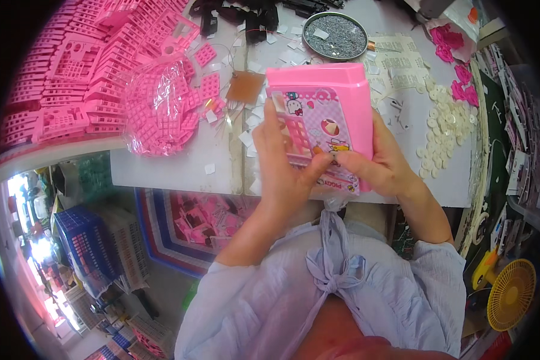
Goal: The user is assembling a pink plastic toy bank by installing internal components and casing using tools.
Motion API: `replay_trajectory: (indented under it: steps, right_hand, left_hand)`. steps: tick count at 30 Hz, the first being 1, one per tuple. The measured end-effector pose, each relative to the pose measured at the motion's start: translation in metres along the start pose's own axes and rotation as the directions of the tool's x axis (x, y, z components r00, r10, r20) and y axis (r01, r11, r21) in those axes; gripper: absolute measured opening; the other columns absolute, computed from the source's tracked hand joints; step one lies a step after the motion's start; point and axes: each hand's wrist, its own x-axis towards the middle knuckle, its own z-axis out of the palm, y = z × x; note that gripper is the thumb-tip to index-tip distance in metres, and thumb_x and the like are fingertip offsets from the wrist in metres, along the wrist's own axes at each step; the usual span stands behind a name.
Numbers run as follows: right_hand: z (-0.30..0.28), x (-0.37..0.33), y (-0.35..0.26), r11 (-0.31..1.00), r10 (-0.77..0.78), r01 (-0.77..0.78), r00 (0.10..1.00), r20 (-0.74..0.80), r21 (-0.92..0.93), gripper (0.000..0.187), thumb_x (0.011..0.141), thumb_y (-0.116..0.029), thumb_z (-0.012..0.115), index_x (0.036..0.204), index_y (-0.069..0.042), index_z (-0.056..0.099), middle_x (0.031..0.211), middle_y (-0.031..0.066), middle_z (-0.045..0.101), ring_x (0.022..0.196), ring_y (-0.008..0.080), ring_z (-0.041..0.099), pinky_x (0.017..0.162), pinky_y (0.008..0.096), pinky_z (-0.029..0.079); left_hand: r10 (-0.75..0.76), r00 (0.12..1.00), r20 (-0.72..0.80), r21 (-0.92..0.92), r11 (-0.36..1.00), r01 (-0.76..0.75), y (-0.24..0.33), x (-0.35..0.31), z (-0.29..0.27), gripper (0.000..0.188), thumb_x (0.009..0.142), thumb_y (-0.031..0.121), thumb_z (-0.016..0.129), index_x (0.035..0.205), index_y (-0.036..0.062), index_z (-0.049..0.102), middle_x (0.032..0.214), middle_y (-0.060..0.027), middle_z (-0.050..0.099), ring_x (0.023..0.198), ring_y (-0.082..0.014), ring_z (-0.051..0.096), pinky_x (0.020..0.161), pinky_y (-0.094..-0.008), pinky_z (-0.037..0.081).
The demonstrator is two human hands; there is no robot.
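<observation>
Both hands hold a pink plastic toy housing point(359, 108) upright above the table's front edge. Its face carries a printed sticker point(336, 129) with cartoon figures on a checked ground, and pink grid-like keys show through a window. My left hand point(277, 165) grips the left side, fingers along the edge and thumb on the lower face. From the right, my right hand point(390, 162) wraps the other side, its thumb pressed on the sticker's lower part near the left thumb. The fingers behind the housing are hidden.
Stacked pink housings point(72, 63) and a clear bag of pink grid pieces point(156, 114) lie left. Behind are a round tin of small metal screws point(336, 37) and black parts point(240, 17). White discs point(444, 141) spread right. Below the table, a striped bag point(157, 225) holds pink parts.
</observation>
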Motion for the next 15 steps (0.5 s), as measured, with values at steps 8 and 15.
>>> replay_trajectory:
  steps: [8, 15]
  right_hand:
    - [-0.010, 0.008, -0.010, 0.783, 0.442, -0.391, 0.897, 0.009, 0.484, 0.069, 0.089, -0.005, 0.072, 0.147, 0.001, 0.036, 0.132, 0.0127, 0.059, 0.118, 0.0150, 0.059, 0.099, 0.0322, 0.051]
    - [-0.009, -0.033, 0.003, 0.821, 0.474, -0.430, 0.880, -0.028, 0.376, 0.077, 0.083, 0.005, 0.075, 0.148, 0.002, 0.035, 0.132, 0.0142, 0.061, 0.117, 0.0173, 0.062, 0.098, 0.0316, 0.053]
  left_hand:
    - [-0.506, 0.850, 0.150, -0.717, 0.536, 0.445, -0.016, 0.036, -0.007, 0.039, 0.107, 0.032, 0.049, 0.131, 0.0018, 0.050, 0.109, -0.0092, 0.066, 0.092, -0.0167, 0.069, 0.074, -0.0311, 0.058]
    - [-0.396, 0.917, -0.046, -0.692, 0.675, 0.257, -0.025, 0.032, -0.001, 0.025, 0.109, 0.027, 0.047, 0.109, 0.0041, 0.058, 0.098, -0.0046, 0.068, 0.085, -0.0096, 0.069, 0.071, -0.0255, 0.057]
